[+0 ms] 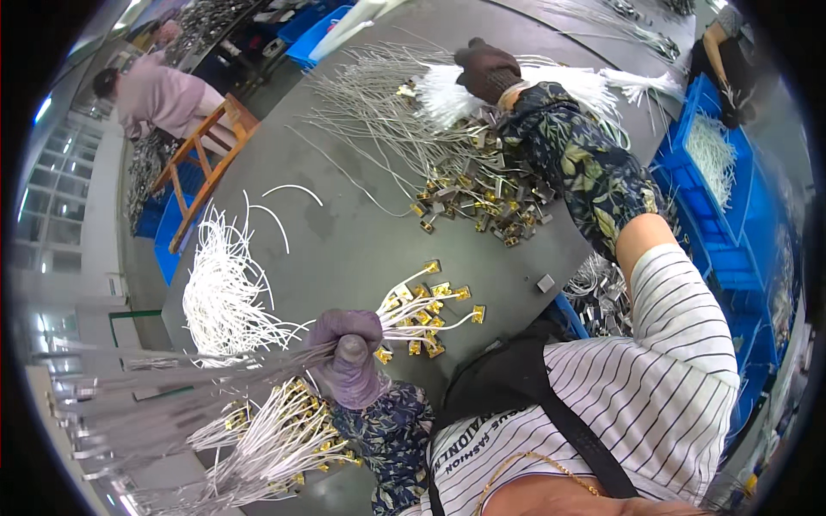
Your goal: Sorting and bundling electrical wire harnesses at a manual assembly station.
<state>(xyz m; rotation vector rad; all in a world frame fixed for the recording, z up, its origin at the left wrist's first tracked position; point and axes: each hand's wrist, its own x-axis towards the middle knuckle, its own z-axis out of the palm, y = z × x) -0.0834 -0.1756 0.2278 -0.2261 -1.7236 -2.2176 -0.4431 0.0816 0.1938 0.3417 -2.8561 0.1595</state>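
Note:
My left hand, in a purple glove, is closed round a bundle of wires. On its right, white-sleeved ends fan out, tipped with small yellow-and-metal pieces; on its left, the grey lengths trail off, blurred. Stretched across the table, my right hand wears a dark brown glove and lies at a heap of white sleeves. Its fingers look bunched, but their undersides are hidden. Beside and below it are grey wires and a pile of small metal-and-yellow end pieces.
Loose white tubes lie left on the grey table. Finished-looking white wires are heaped nearer me. Blue bins stand right. A wooden frame and a person are far left; another person is far right.

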